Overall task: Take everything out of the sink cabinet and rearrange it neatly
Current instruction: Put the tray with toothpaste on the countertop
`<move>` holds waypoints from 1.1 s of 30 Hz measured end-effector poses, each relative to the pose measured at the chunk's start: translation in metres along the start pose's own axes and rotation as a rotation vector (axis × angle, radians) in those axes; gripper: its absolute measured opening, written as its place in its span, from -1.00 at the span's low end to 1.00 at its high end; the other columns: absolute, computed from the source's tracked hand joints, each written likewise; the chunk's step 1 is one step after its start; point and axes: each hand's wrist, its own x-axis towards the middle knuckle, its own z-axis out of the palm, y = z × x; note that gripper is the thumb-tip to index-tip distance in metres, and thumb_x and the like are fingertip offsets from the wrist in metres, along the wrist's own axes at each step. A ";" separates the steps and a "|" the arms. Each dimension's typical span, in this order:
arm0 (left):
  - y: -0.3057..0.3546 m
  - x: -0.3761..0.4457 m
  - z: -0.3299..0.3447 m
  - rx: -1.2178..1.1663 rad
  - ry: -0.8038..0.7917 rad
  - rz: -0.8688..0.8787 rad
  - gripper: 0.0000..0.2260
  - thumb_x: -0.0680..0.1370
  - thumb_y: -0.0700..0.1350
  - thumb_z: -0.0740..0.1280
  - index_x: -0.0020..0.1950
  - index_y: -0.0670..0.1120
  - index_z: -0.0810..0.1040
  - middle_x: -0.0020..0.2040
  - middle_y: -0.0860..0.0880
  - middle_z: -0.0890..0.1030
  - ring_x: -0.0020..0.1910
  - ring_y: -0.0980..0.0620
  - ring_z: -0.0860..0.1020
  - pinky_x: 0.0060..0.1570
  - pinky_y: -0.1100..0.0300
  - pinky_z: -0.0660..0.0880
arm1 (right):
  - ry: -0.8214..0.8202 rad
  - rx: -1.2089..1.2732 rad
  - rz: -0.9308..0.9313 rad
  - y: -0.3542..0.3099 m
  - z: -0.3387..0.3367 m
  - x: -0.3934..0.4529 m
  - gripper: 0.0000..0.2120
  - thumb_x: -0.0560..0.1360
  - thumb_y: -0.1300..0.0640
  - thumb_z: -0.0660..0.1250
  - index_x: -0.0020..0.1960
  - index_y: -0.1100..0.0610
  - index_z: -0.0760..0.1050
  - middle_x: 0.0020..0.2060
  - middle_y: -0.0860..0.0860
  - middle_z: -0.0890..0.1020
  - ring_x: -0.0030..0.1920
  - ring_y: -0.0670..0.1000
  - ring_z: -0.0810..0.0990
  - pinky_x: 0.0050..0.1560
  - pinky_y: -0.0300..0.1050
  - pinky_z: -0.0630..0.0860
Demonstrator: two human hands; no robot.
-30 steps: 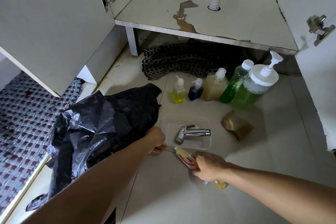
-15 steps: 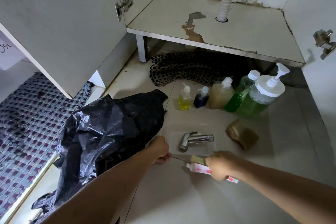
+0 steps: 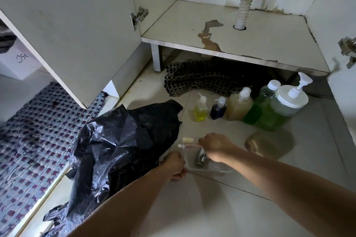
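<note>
Clear plastic, the tray [image 3: 209, 167] sat on the floor at lower centre, a metal sprayer [image 3: 201, 158] inside. The left hand [image 3: 174, 163] gripped its left edge; the right hand [image 3: 212, 143] clutched tubes [image 3: 187, 141] above its far rim. Lowering them flat beside the sprayer would probably keep things tidy. Farther up, five bottles [image 3: 238, 105] lined the floor below the bare cabinet shelf [image 3: 260, 42].

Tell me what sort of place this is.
Probably a kitchen or bathroom floor in front of an open under-sink cabinet: a corrugated drain hose runs down through the stained cabinet shelf, pump soap bottles stand on the tiled floor, and a woven mat lies alongside.
</note>
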 end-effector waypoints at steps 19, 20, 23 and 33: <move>-0.005 -0.004 -0.004 -0.044 -0.010 -0.025 -0.73 0.59 -0.23 0.05 0.22 -0.07 0.42 -0.26 -0.08 0.56 -0.41 0.05 0.51 -0.35 0.23 0.46 | 0.014 0.291 -0.013 0.011 0.017 0.015 -0.75 0.51 0.17 0.27 0.18 0.08 0.42 0.07 0.05 0.56 0.03 0.07 0.55 0.01 -0.04 0.53; -0.006 -0.005 -0.004 -0.053 -0.007 -0.024 -0.74 0.60 -0.22 0.06 0.22 -0.06 0.43 -0.26 -0.07 0.57 -0.41 0.04 0.51 -0.34 0.22 0.47 | 0.020 0.264 0.009 0.014 0.017 0.014 -0.76 0.51 0.20 0.26 0.17 0.08 0.43 0.07 0.04 0.56 0.03 0.06 0.55 0.02 -0.05 0.54; -0.005 -0.007 -0.003 -0.068 0.016 -0.010 -0.78 0.60 -0.21 0.06 0.13 0.01 0.42 -0.24 -0.08 0.57 -0.39 0.03 0.53 -0.28 0.19 0.50 | 0.048 0.179 0.020 0.025 0.020 0.008 -0.78 0.51 0.23 0.23 0.13 0.09 0.50 0.05 0.02 0.55 0.05 0.06 0.54 0.01 -0.08 0.52; -0.001 0.001 0.000 -0.043 0.050 -0.028 -0.81 0.55 -0.11 0.22 0.12 -0.11 0.51 -0.20 -0.15 0.61 -0.35 -0.05 0.54 -0.37 0.23 0.41 | -0.183 0.227 0.381 0.081 0.012 0.000 -0.72 0.55 -0.01 0.23 0.15 0.14 0.46 0.04 0.09 0.61 -0.09 0.02 0.60 -0.21 -0.21 0.45</move>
